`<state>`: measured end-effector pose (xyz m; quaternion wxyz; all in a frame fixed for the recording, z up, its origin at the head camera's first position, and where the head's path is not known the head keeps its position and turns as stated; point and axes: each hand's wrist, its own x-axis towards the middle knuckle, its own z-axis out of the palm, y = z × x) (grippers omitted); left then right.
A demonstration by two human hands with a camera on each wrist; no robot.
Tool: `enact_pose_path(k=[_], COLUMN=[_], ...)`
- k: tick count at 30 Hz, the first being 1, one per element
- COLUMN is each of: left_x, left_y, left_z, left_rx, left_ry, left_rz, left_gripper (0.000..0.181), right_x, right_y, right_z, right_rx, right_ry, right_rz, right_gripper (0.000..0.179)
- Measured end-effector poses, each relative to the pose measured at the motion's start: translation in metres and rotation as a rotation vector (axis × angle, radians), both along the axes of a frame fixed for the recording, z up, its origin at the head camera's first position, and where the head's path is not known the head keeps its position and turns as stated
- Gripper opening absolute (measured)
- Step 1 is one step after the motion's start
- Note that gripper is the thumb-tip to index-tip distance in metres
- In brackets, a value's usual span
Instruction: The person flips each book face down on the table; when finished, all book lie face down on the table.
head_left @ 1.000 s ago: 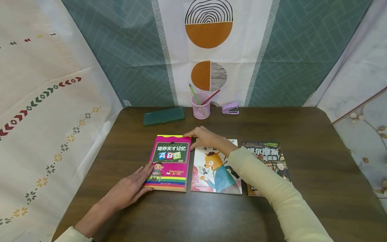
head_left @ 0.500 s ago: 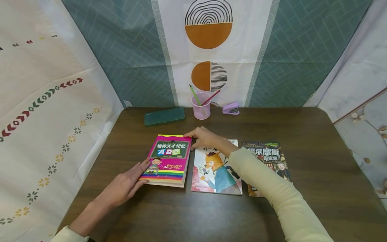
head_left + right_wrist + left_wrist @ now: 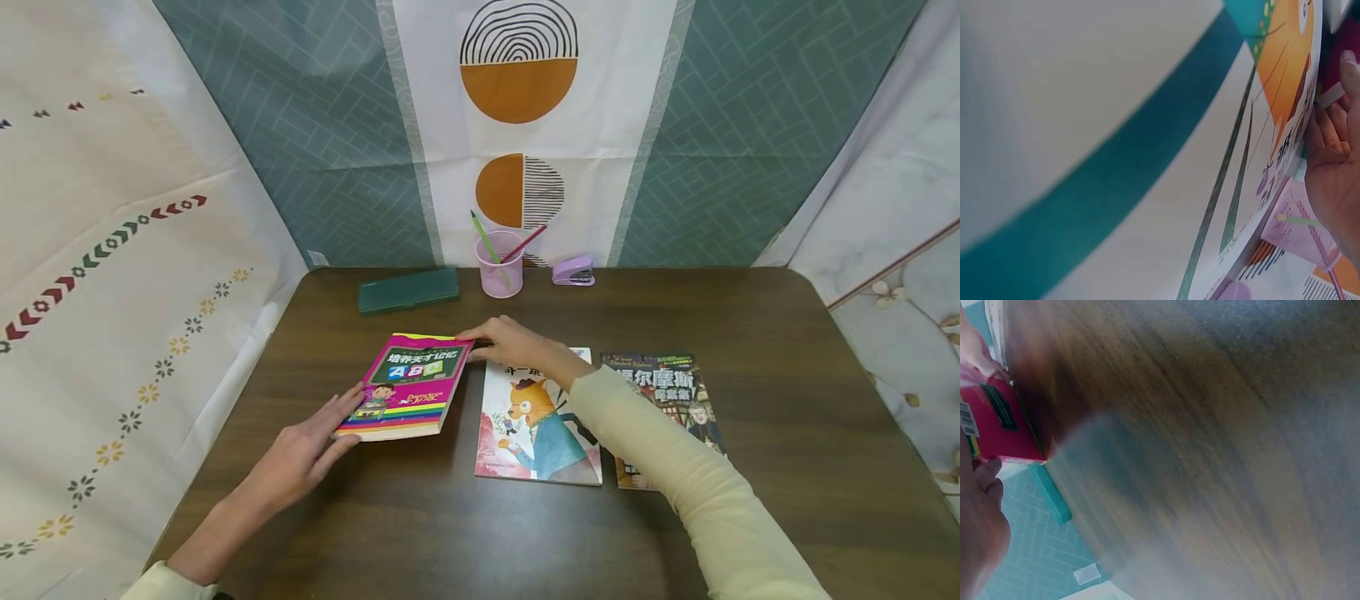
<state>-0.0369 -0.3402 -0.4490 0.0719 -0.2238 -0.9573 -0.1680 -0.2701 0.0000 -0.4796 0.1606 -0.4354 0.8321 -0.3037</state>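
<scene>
A thick pink book (image 3: 416,387) with "ABC" on its cover is tilted, its near edge raised off the table. My left hand (image 3: 307,454) holds it by the lower left edge. At the far right corner, my right hand (image 3: 513,343) grips it, with the thumb against the book and fingers under the corner in the right wrist view. The left wrist view shows the pink back cover (image 3: 1007,434) with a barcode. To the right lies a fox picture book (image 3: 536,433), partly under my right arm. Beyond it is a dark comic-style book (image 3: 693,417), partly covered by my sleeve.
At the back of the brown table (image 3: 465,525) lie a green pencil case (image 3: 408,291), a pink mesh cup (image 3: 501,277) with two pencils, and a purple stapler (image 3: 573,271). Patterned cloths (image 3: 337,167) hang behind and beside the table.
The pink book's near edge has risen from the table, tilting the book up. My left hand has moved up and slightly left with it. The right hand stays at the far corner.
</scene>
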Motion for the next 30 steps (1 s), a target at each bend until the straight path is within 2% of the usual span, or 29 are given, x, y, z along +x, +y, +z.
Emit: enact_pose_path(k=[4,7,12,18,23,30], left_x=[-0.002,-0.004,-0.007,-0.011,-0.012,-0.014], left_y=[0.0,-0.001,-0.002,0.001,0.003,0.008], left_z=[0.002,0.004,0.009,0.016,0.025,0.041], left_rx=[-0.001,-0.007,0.004,0.038,0.052,0.079], left_ry=[0.037,0.095,0.251,0.421,0.478,0.541], left_rz=[-0.002,-0.021,-0.068,-0.129,-0.134,-0.08], left_gripper=[0.081,0.081,0.06,0.059,0.056,0.054], right_x=[0.001,0.002,0.003,0.004,0.006,0.011], right_y=[0.0,0.0,-0.001,-0.001,-0.001,-0.001], right_z=[0.001,0.002,0.003,0.005,0.005,0.009], right_rx=[-0.012,-0.017,-0.005,-0.021,-0.052,-0.152], right_ry=[-0.001,-0.005,-0.015,-0.039,-0.048,-0.036], right_rz=[0.009,0.014,-0.01,-0.039,-0.051,-0.083], right_gripper=[0.049,0.048,0.05,0.051,0.049,0.042])
